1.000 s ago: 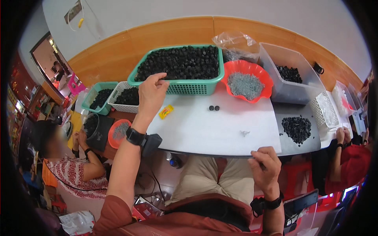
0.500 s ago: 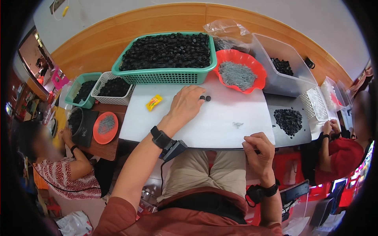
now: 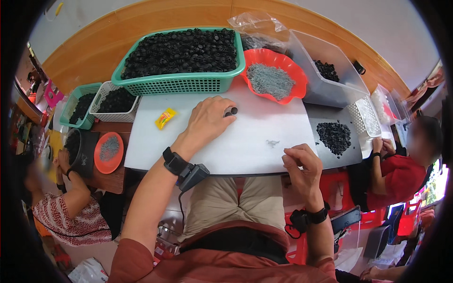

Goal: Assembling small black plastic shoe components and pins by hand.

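Over the white mat (image 3: 163, 146), my left hand (image 3: 207, 120) is closed, its thumb and forefinger pinching small black round caps (image 3: 231, 112). One cap's round end shows at the fingertips; the fingers partly hide the rest. My right hand (image 3: 304, 170) hovers at the mat's near right edge, fingers loosely bent and thumb apart from them. Nothing clear shows between its fingertips, though the palm is partly hidden. Between the hands, a few tiny grey pins (image 3: 272, 143) lie on the mat. A yellow wrapped packet (image 3: 165, 118) rests left of my left hand.
Behind the mat stand a green basket (image 3: 179, 86) full of black parts, a red scalloped bowl (image 3: 300, 84) of grey pins and a clear bin (image 3: 325, 92). Black pieces (image 3: 334, 137) are heaped at right. People sit on both sides, near a red plate (image 3: 109, 166) at left.
My left hand has closed over the black caps, which sat side by side at its fingertips before. My right thumb and fingers have spread apart. The whole view has shifted slightly.
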The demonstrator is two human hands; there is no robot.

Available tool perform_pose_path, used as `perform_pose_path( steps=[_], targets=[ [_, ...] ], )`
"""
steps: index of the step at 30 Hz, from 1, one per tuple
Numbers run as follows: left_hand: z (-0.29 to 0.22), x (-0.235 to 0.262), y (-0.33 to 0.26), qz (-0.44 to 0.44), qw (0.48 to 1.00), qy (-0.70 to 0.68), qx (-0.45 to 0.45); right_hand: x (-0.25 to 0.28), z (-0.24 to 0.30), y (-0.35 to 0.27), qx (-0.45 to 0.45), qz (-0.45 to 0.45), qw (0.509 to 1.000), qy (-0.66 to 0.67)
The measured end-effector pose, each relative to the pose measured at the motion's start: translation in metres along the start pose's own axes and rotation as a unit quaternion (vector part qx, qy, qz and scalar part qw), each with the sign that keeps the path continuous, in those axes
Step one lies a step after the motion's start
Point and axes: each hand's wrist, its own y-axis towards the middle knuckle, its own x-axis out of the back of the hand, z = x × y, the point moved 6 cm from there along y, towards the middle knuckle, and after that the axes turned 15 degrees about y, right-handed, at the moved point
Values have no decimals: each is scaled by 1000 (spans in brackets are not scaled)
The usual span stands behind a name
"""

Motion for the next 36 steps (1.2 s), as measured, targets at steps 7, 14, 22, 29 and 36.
perform_pose_path(
  steps=[7,14,22,29,36],
  targets=[
    [-4,-12,10,-19,998,36,-54,14,-8,13,-5,-17,1000,-10],
    [2,-17,7,-67,994,-9,-85,50,12,77,58,-13,985,-160],
    [4,-16,3,-76,993,-32,-82,116,-6,183,70,-55,930,-357],
    [-2,-13,5,-82,993,-26,-80,156,-105,249,-226,136,918,-297],
    [-3,-12,9,-78,994,-23,-74,124,-156,256,-308,358,838,-272]
  ],
)
